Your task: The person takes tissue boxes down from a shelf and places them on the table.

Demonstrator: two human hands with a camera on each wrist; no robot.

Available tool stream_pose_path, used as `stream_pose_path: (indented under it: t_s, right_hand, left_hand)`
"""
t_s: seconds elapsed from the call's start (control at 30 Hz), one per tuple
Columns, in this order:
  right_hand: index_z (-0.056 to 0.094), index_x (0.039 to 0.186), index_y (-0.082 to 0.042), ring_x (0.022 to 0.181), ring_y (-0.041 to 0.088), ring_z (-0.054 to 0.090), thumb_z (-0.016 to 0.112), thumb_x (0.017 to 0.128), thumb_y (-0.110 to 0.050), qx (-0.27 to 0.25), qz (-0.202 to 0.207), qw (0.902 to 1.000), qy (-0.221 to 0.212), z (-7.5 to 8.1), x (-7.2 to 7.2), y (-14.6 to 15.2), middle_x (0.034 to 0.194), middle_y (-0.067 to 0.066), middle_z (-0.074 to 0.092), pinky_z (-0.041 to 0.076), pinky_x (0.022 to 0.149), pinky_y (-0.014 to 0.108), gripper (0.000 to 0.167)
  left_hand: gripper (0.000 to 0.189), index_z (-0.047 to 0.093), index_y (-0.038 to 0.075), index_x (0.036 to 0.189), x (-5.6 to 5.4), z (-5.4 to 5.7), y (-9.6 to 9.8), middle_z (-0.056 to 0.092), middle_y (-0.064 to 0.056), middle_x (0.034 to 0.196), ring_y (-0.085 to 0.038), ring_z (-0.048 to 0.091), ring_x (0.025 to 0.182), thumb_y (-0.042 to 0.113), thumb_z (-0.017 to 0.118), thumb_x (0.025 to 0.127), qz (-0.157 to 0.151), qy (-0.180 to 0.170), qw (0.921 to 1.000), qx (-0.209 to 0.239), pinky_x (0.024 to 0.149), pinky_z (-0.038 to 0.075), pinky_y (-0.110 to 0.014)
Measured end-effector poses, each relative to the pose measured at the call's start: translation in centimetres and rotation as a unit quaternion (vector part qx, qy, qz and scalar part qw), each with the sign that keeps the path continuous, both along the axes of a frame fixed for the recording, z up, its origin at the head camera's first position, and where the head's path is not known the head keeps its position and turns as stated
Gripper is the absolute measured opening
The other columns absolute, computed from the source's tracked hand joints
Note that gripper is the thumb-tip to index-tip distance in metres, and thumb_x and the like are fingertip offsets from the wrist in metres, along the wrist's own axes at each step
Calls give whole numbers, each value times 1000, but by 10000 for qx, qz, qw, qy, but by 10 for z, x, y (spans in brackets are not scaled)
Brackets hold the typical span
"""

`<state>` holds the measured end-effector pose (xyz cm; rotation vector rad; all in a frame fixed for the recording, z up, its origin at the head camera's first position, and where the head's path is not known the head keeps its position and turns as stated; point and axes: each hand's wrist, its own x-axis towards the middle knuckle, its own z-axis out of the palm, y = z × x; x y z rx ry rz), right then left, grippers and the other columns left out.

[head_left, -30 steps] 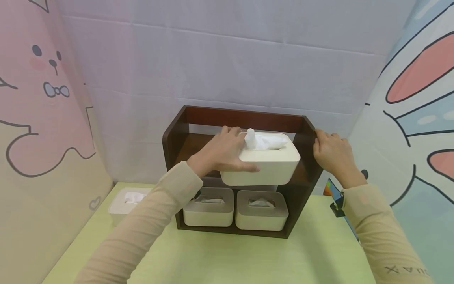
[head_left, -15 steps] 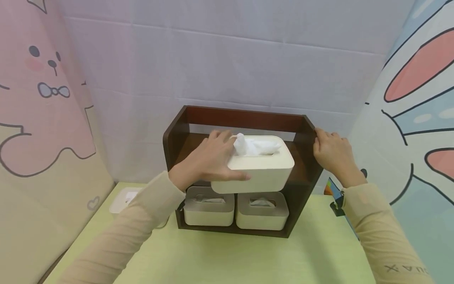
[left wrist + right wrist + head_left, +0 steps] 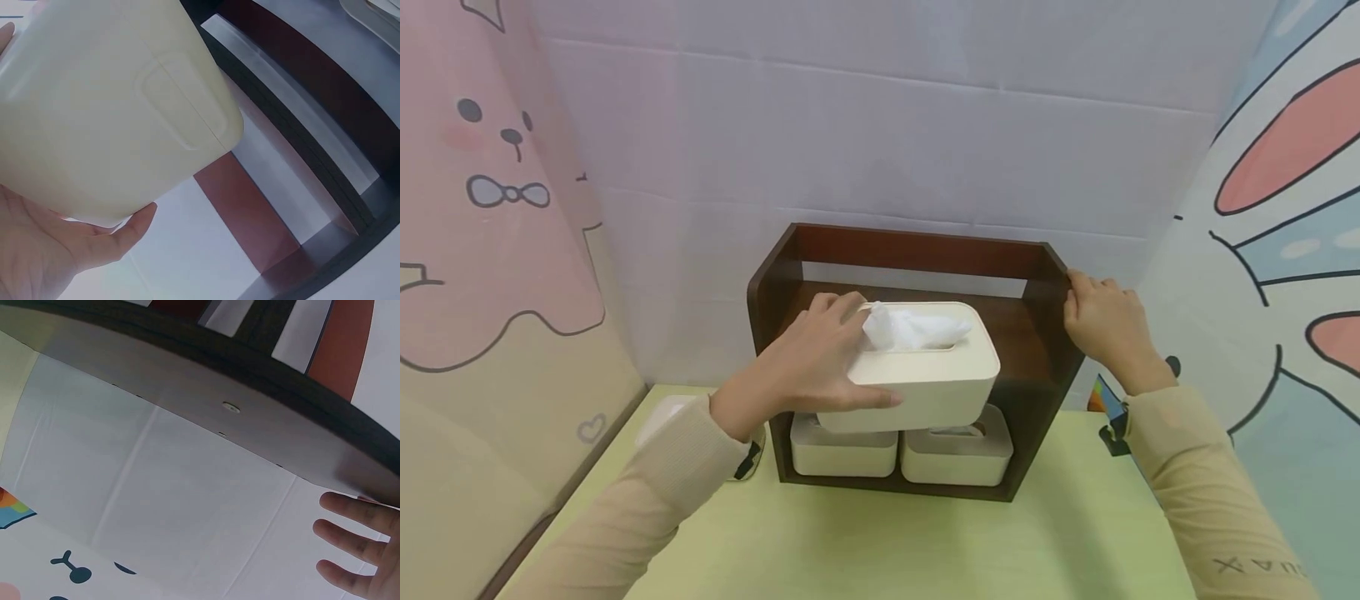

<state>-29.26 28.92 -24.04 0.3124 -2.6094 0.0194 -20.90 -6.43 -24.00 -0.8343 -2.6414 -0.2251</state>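
My left hand (image 3: 820, 358) grips a cream tissue box (image 3: 917, 404) by its left end, thumb along the front and fingers at the back. White tissue sticks out of the slot on top. The box is held in front of the dark brown two-tier wooden shelf (image 3: 760, 292), level with its middle board. In the left wrist view the smooth end of the tissue box (image 3: 119, 112) fills much of the picture. At the shelf's upper right side panel, my right hand (image 3: 1105, 325) holds the edge. Three of its fingers (image 3: 356, 512) extend loosely past the panel in the right wrist view.
Two more tissue boxes, a left one (image 3: 842, 454) and a right one (image 3: 955, 458), stand in the lower tier. Another box (image 3: 662, 412) on the light green table (image 3: 850, 542) is partly hidden behind my left arm. Cartoon-printed cloths hang at both sides.
My left hand has brought the tissue box down, left and toward me, away from the shelf's upper tier. My right hand has stayed on the side panel.
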Motion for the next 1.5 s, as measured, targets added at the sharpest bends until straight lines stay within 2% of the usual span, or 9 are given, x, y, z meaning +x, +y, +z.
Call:
stream_pose_path:
  t_s: [0.3,0.57,0.7,0.83,1.03,1.23,1.5]
  right_hand:
    - [43,128,7,96,48,50,30,93,-16,0,-1,10000,-22,-2,-2,1,117,32,54,39,74,60,43]
    - [42,128,7,96,48,50,30,93,-16,27,-18,10000,-29,-3,-3,1,117,32,53,40,71,61,43]
    - [42,128,7,96,49,50,30,94,-16,44,-16,10000,-31,-3,-4,0,117,32,53,40,71,61,43]
    - [42,128,7,96,49,50,30,94,-16,7,3,10000,-26,-3,-4,-1,117,33,53,40,71,61,43]
    - [42,128,7,98,49,50,29,94,-16,-32,-10,10000,-44,-3,-4,-3,117,32,53,39,72,61,43]
    - [42,128,7,96,48,50,29,94,-16,-52,5,10000,-62,-3,-3,-2,117,32,53,39,72,61,43]
    - [41,129,6,98,48,50,29,94,-17,-56,-26,9999,-117,-3,-2,-1,117,32,53,39,74,61,44]
  left_hand:
    - [92,48,3,125,13,-11,-14,42,-12,132,-36,40,116,74,56,65,17,142,9999,-46,87,44,-48]
    - [94,49,1,124,27,-22,-27,43,-15,133,-37,41,116,73,57,65,-114,458,9989,36,94,40,-48]
    - [93,51,2,122,34,-27,-33,44,-16,133,-36,43,115,75,56,64,-120,578,9983,-13,92,43,-47]
    - [92,53,3,121,39,-35,-38,44,-16,134,-35,43,117,75,57,64,-128,515,9986,5,91,43,-48]
    - [89,52,7,123,44,-55,-44,43,-16,135,-33,41,119,72,60,64,-163,373,9991,112,93,41,-48]
    - [89,51,9,125,46,-79,-52,44,-17,133,-34,40,119,74,59,64,-168,514,9985,31,97,37,-48]
    - [92,49,11,126,47,-117,-66,44,-17,133,-34,42,117,76,58,62,-107,758,9970,72,91,41,-49]
